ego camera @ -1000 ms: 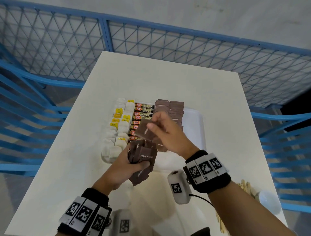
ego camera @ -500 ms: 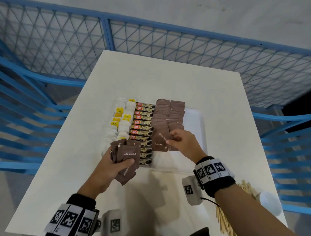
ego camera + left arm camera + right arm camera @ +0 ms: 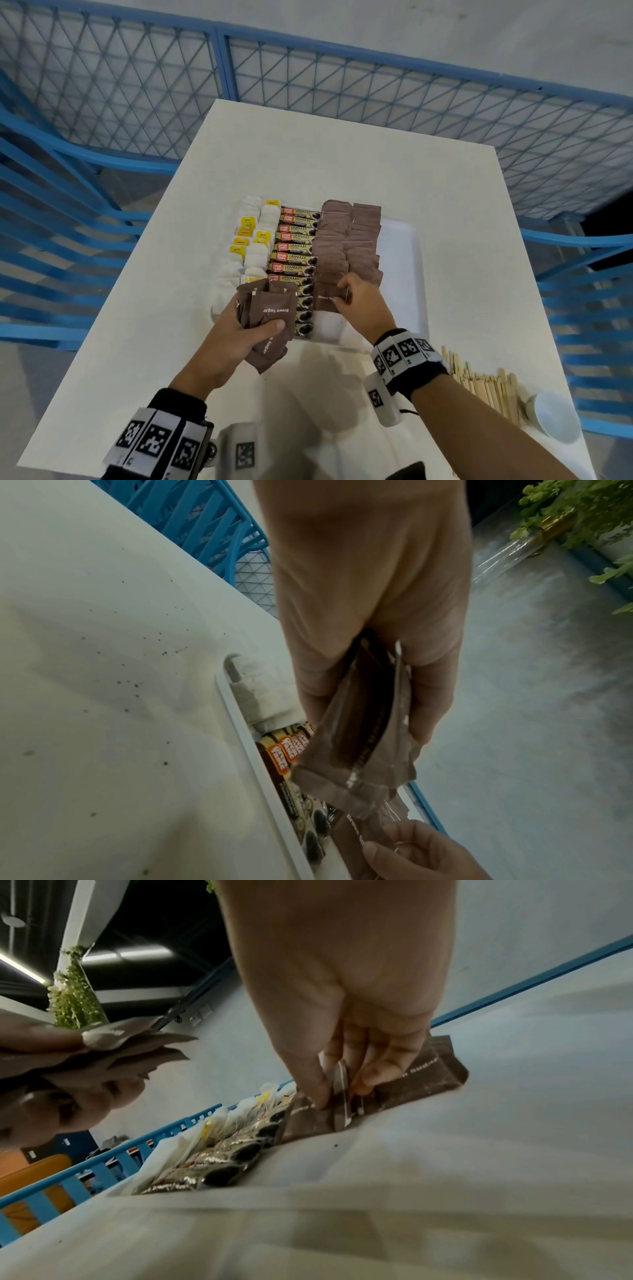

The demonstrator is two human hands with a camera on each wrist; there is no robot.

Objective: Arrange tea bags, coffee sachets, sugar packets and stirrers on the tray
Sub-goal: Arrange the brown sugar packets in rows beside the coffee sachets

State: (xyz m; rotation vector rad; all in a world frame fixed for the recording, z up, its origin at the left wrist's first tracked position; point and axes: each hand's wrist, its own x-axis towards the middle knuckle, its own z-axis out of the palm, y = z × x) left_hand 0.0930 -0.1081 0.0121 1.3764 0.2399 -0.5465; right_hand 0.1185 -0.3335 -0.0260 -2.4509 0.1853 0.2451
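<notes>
Since a moment ago I've lowered my right hand [image 3: 364,301], pinching one brown sugar packet [image 3: 325,301], onto the tray [image 3: 406,274] at 6 o'clock of its column, while my left hand [image 3: 236,337] clamps the spare packets [image 3: 270,315], which risk fanning out and slipping.

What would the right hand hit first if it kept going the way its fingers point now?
The right hand points down and away at the tray, already pinching a brown sugar packet. Going on, it would likely press that packet onto the packets laid ahead, though the gap beneath is unclear.
</notes>
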